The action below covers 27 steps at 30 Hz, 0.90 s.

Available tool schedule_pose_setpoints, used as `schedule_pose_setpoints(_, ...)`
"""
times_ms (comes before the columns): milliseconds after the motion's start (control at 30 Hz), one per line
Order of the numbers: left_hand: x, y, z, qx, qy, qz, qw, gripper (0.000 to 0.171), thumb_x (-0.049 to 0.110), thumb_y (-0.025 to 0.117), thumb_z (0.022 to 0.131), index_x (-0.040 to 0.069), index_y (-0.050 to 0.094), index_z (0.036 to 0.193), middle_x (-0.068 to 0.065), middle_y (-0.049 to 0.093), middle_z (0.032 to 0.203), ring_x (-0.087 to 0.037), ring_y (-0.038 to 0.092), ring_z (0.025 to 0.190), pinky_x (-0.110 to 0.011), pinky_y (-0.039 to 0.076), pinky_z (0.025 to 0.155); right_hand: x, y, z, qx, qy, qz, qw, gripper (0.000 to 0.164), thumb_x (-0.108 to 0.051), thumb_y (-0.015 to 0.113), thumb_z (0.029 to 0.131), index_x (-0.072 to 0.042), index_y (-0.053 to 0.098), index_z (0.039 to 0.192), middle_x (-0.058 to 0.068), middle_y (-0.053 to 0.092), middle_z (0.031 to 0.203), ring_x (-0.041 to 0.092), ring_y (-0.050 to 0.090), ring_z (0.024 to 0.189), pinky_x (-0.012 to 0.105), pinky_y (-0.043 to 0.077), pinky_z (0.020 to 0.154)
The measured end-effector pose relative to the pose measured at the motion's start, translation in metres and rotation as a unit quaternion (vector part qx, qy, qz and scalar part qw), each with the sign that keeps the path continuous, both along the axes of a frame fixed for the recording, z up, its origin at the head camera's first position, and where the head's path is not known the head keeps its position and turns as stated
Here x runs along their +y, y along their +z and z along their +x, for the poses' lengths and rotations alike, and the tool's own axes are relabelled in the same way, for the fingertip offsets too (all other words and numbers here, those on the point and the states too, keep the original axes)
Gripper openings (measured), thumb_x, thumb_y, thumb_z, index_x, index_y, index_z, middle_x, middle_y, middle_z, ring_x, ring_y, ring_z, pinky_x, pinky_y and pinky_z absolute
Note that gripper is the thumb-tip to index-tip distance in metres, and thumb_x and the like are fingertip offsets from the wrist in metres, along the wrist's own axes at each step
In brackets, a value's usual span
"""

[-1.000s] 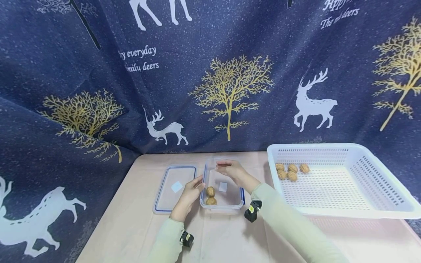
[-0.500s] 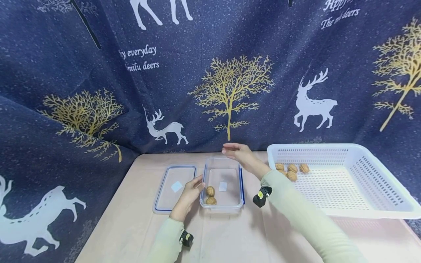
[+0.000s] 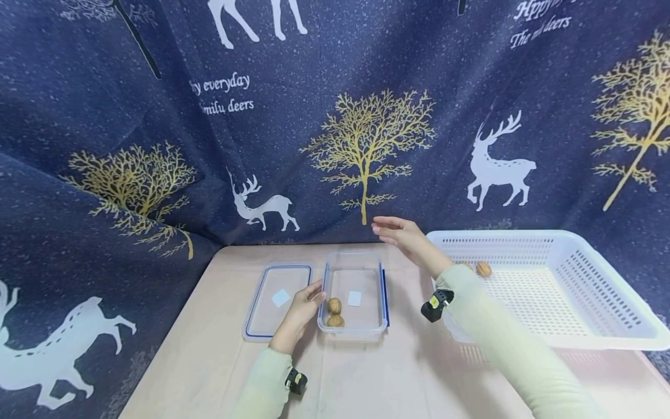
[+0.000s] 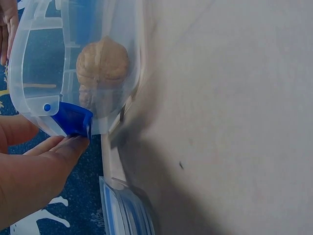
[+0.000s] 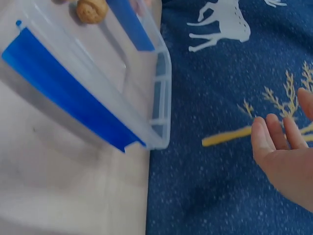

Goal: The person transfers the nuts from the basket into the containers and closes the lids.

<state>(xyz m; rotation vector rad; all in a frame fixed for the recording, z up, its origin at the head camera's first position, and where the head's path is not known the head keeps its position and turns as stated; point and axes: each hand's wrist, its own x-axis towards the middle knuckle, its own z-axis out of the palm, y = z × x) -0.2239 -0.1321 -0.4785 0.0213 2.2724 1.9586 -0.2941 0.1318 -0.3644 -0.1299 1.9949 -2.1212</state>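
Observation:
A clear plastic food container [image 3: 366, 320] with blue side clips stands uncovered on the table. Two walnuts [image 3: 335, 312] lie in its near left corner. At its left side my left hand [image 3: 302, 305] holds the edge; the left wrist view has its thumb and fingers around a blue clip [image 4: 73, 120]. My right hand [image 3: 405, 237] is in the air beyond the container's far right corner, relaxed and holding nothing, as the right wrist view [image 5: 286, 152] also has it. More walnuts [image 3: 484, 269] sit in a white basket [image 3: 555, 342], partly hidden by the right forearm.
Left of the container lies its clear lid [image 3: 280, 299] with a blue seal and a pale square on it. The basket takes up the right side of the table [image 3: 356, 384]. A dark blue cloth [image 3: 335, 58] with deer and trees hangs behind.
My right hand has lifted from over the container and moved right and away, toward the basket; its forearm now covers some walnuts there. The left hand and the container have stayed put.

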Motion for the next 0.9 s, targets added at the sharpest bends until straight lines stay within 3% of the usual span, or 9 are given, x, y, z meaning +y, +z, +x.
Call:
schedule_pose_setpoints(333, -0.001, 0.000, 0.000, -0.001, 0.002, 0.002, 1.0000, 0.048, 0.004, 0.050, 0.097, -0.010, 0.036, 0.141, -0.031, 0.037, 0.145, -0.043, 0.036, 0.134, -0.051, 0.028, 0.114, 0.042, 0.002, -0.003, 0.019, 0.000, -0.018, 1.000, 0.057, -0.006, 0.059, 0.095, 0.003, 0.035, 0.145, 0.021, 0.036, 0.149, 0.028, 0.040, 0.135, 0.033, 0.036, 0.112)
schedule_pose_setpoints(600, 0.000, -0.001, -0.001, -0.003, 0.006, 0.000, 1.0000, 0.047, 0.003, 0.049, 0.097, -0.010, 0.037, 0.141, -0.031, 0.037, 0.144, -0.043, 0.038, 0.133, -0.049, 0.030, 0.113, 0.079, -0.003, -0.004, 0.027, -0.009, 0.017, 0.999, 0.061, -0.018, 0.061, 0.096, -0.001, 0.033, 0.147, 0.019, 0.038, 0.149, 0.020, 0.047, 0.130, 0.027, 0.041, 0.108)
schedule_pose_setpoints(833, 0.000, -0.001, -0.001, 0.002, 0.008, -0.006, 1.0000, 0.046, 0.003, 0.048, 0.097, -0.010, 0.037, 0.141, -0.030, 0.038, 0.144, -0.043, 0.039, 0.133, -0.049, 0.030, 0.113, 0.105, -0.007, -0.006, 0.025, -0.015, -0.003, 1.000, 0.065, -0.018, 0.061, 0.096, 0.002, 0.029, 0.148, 0.020, 0.036, 0.150, 0.017, 0.048, 0.129, 0.036, 0.031, 0.115)
schedule_pose_setpoints(900, 0.000, -0.001, -0.001, 0.000, 0.009, -0.005, 0.9999, 0.046, 0.003, 0.048, 0.098, -0.009, 0.038, 0.141, -0.029, 0.039, 0.144, -0.042, 0.039, 0.133, -0.049, 0.030, 0.113, 0.113, -0.009, -0.006, 0.028, -0.015, -0.014, 0.999, 0.064, -0.017, 0.060, 0.096, 0.003, 0.028, 0.148, 0.017, 0.042, 0.147, 0.014, 0.052, 0.125, 0.038, 0.029, 0.115)
